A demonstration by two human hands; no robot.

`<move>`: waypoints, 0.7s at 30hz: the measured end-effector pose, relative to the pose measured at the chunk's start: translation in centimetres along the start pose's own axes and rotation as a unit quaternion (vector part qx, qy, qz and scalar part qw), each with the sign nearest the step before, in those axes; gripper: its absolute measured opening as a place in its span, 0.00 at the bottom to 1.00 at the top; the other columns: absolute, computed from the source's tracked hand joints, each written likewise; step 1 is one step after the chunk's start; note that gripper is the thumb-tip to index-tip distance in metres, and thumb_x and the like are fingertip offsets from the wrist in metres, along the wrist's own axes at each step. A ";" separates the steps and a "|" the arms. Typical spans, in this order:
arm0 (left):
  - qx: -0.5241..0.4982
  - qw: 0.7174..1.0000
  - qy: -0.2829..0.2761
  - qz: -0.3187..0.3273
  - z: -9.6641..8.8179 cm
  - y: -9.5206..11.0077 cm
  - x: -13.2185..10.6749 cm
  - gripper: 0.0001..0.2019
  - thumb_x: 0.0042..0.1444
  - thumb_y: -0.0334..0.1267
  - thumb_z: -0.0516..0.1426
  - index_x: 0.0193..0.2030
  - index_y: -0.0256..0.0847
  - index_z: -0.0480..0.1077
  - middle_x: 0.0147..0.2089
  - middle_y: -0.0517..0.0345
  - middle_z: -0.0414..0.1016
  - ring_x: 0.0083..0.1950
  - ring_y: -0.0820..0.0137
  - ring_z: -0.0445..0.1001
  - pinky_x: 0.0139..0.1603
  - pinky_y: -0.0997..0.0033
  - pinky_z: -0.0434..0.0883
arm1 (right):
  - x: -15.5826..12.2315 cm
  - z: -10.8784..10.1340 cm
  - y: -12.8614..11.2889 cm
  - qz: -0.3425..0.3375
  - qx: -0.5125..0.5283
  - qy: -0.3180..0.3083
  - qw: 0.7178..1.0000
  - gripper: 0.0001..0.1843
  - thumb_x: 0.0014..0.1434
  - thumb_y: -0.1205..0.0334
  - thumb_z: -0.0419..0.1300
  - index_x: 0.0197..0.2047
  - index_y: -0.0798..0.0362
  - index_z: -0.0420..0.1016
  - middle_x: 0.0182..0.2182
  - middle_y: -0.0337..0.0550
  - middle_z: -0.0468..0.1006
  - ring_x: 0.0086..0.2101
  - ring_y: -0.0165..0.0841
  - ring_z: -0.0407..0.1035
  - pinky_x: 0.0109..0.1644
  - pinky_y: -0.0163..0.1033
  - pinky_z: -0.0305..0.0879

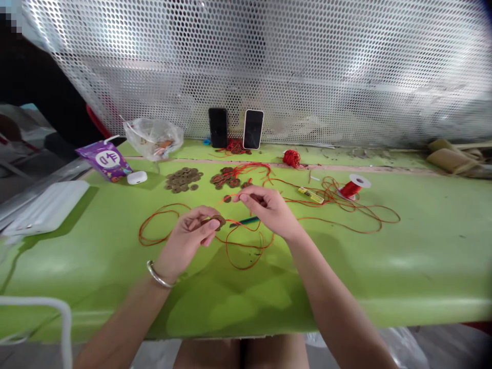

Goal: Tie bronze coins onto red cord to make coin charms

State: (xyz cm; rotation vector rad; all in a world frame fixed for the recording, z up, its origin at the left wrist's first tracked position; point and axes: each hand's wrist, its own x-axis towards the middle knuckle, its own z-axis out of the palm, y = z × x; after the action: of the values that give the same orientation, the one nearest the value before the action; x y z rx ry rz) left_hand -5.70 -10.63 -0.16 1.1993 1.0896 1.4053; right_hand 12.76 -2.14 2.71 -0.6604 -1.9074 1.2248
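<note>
Between thumb and fingers, my left hand (196,228) pinches a brown coin (219,221) that looks like an old-style round one. My right hand (265,205) is closed on a thin red cord (230,197), whose end sticks out to the left past the fingertips. Just behind the hands a single loose coin (227,199) lies on the table. A green-handled tool (246,221) rests beneath my right hand, partly hidden. Loops of red cord (246,266) spread over the table below both hands. Farther back lie a heap of plain coins (183,179) and coins with red cord (226,178).
Two phones (218,128) lean against the perforated metal panel (238,61). At right are a spool of red cord (350,188), a yellow packet (311,195) and a red cord ball (291,158). A purple pouch (105,160), white case (137,178) and plastic bag (154,139) stand left.
</note>
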 end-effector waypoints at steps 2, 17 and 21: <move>0.006 1.000 0.001 -0.001 0.0 0.0 -0.1 0.08 0.52 0.45 0.63 0.34 0.45 0.74 0.19 0.65 0.63 0.19 0.78 0.58 0.19 0.76 0.54 | 0.0 0.1 0.1 0.007 -0.018 0.014 1.000 0.15 0.61 0.50 0.56 0.33 0.53 0.76 0.20 0.35 0.57 0.21 0.25 0.45 0.24 0.35 0.39; -0.061 0.996 0.072 -0.009 0.9 1.3 0.2 0.13 0.41 0.47 0.69 0.27 0.45 0.73 0.22 0.64 0.66 0.17 0.79 0.55 0.17 0.75 0.52 | 0.2 -0.8 0.3 0.052 0.115 -0.029 0.992 0.15 0.57 0.49 0.60 0.31 0.53 0.76 0.21 0.35 0.59 0.23 0.25 0.47 0.26 0.35 0.41; -0.082 0.993 0.086 -0.014 1.1 1.6 0.1 0.14 0.39 0.48 0.69 0.26 0.45 0.72 0.21 0.65 0.66 0.16 0.79 0.54 0.18 0.73 0.51 | 0.0 -0.6 0.5 0.081 0.168 -0.058 0.981 0.16 0.57 0.47 0.61 0.32 0.53 0.75 0.18 0.32 0.52 0.20 0.24 0.43 0.25 0.35 0.37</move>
State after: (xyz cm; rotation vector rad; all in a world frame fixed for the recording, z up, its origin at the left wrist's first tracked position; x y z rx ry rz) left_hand -4.76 -10.75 1.51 0.9564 1.0801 1.5662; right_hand 13.25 -1.64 2.40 -0.5794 -1.7048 1.6761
